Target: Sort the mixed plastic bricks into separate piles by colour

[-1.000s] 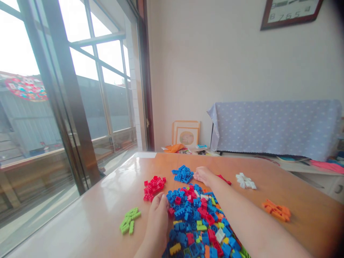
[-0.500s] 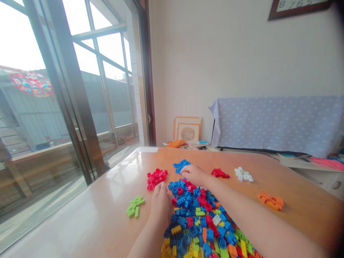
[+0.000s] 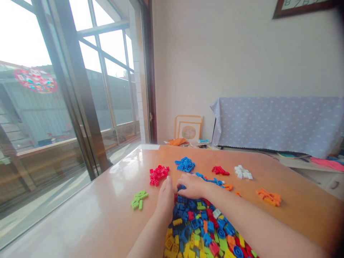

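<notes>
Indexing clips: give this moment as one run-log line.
left hand: beside mixed bricks | right hand: at their far end, grip unclear | blue pile: beyond right hand

We see a smooth, glossy tabletop [image 3: 94,222], wood-toned, with pale glare across its left side. On it, the mixed bricks [image 3: 199,222] look like hard, shiny plastic with studded faces, as does the blue pile [image 3: 185,164] near its far edge. Beyond the tabletop, we make out picture frames [image 3: 188,130] that look like pale wood, and a soft, matt, dotted cloth [image 3: 276,122] hanging in folds. Left of it, we find smooth, clear glass [image 3: 118,89] between metal-looking bars [image 3: 73,86] with a dull sheen.
</notes>
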`<state>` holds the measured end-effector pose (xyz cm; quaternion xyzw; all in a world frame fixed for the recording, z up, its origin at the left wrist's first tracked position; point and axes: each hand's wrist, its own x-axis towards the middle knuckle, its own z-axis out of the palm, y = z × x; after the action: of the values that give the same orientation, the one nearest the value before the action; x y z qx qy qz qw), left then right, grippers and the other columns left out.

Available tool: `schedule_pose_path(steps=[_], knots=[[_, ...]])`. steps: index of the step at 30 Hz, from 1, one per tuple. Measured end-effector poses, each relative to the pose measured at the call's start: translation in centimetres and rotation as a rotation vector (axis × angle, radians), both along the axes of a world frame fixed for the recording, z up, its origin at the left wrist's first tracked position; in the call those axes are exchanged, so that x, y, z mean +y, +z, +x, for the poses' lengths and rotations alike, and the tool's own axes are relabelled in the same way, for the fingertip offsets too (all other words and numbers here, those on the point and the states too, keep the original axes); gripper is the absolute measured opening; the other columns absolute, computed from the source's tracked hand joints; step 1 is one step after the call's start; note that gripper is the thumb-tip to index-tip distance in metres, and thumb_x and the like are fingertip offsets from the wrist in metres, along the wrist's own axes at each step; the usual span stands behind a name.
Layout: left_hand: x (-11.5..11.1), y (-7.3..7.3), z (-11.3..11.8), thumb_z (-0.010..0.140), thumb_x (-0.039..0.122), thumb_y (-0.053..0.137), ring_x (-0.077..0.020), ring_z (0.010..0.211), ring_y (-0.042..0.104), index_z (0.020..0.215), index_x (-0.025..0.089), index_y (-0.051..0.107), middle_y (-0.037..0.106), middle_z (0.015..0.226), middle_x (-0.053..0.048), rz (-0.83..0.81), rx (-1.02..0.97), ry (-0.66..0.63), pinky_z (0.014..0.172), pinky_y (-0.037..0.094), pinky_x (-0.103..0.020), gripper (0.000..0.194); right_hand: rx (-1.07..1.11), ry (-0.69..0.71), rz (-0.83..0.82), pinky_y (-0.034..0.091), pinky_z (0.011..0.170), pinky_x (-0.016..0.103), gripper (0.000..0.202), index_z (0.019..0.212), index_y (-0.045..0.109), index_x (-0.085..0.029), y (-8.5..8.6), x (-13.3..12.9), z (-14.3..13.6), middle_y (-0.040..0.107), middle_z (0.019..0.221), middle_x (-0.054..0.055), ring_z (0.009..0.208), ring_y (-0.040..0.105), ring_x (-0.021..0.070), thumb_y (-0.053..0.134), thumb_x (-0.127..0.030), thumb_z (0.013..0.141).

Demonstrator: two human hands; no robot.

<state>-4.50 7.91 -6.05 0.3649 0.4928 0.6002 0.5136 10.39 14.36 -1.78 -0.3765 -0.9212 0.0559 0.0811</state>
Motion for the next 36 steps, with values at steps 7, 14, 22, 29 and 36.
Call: schedule_pose_path(steps=[7, 14, 22, 29, 36], knots=[[-1.0, 0.7, 0.8, 0.093, 0.069, 0.048, -0.0319, 0.128, 0.059, 0.118, 0.015, 0.071, 0.068, 0.133, -0.016, 0.077, 0.201, -0.081, 0.109, 0.042, -0.041, 0.064, 0.078, 0.001, 0.065, 0.045, 0.092, 0.035, 0.022, 0.103, 0.074, -0.025, 1.1, -4.2, 3.8, 0.068, 0.103, 0.005, 0.101, 0.062, 0.0238, 0.065, -0.032, 0.085], [-1.3, 1.3, 1.1, 0.098, 0.065, 0.038, -0.0248, 0.094, 0.064, 0.090, 0.017, 0.070, 0.073, 0.096, -0.008, 0.198, 0.584, -0.209, 0.086, 0.047, -0.032, 0.058, 0.230, -0.011, 0.069, 0.044, 0.095, 0.034, 0.015, 0.096, 0.070, -0.025, 1.6, -7.1, 6.9, 0.067, 0.105, 0.002, 0.101, 0.060, 0.0208, 0.065, -0.020, 0.083], [-1.0, 0.5, 1.5, 0.099, 0.052, 0.042, -0.0178, 0.073, 0.054, 0.076, 0.020, 0.060, 0.059, 0.074, -0.001, 0.268, 0.712, -0.221, 0.066, 0.039, -0.025, 0.043, 0.341, -0.194, 0.052, 0.045, 0.086, 0.030, 0.019, 0.083, 0.070, -0.021, 1.9, -2.7, 6.3, 0.072, 0.090, 0.003, 0.094, 0.062, 0.0193, 0.053, -0.021, 0.091], [-0.7, 0.3, 1.5, 0.094, 0.036, 0.049, -0.0194, 0.077, 0.059, 0.093, 0.019, 0.071, 0.067, 0.081, -0.003, 0.201, 0.656, -0.193, 0.066, 0.041, -0.026, 0.027, 0.275, -0.111, -0.048, 0.045, 0.106, 0.032, 0.041, 0.117, 0.072, -0.021, 0.0, 4.1, -0.8, 0.072, 0.127, 0.007, 0.121, 0.063, 0.0225, 0.054, -0.012, 0.081], [-0.1, -0.1, 1.2, 0.085, 0.022, 0.049, -0.0193, 0.076, 0.061, 0.093, 0.017, 0.071, 0.070, 0.082, -0.005, 0.108, 0.535, -0.105, 0.066, 0.044, -0.027, 0.024, 0.242, -0.081, -0.144, 0.046, 0.108, 0.031, 0.067, 0.149, 0.050, -0.024, -0.8, 8.9, -5.8, 0.065, 0.142, 0.005, 0.131, 0.060, 0.0192, 0.046, -0.008, 0.084]])
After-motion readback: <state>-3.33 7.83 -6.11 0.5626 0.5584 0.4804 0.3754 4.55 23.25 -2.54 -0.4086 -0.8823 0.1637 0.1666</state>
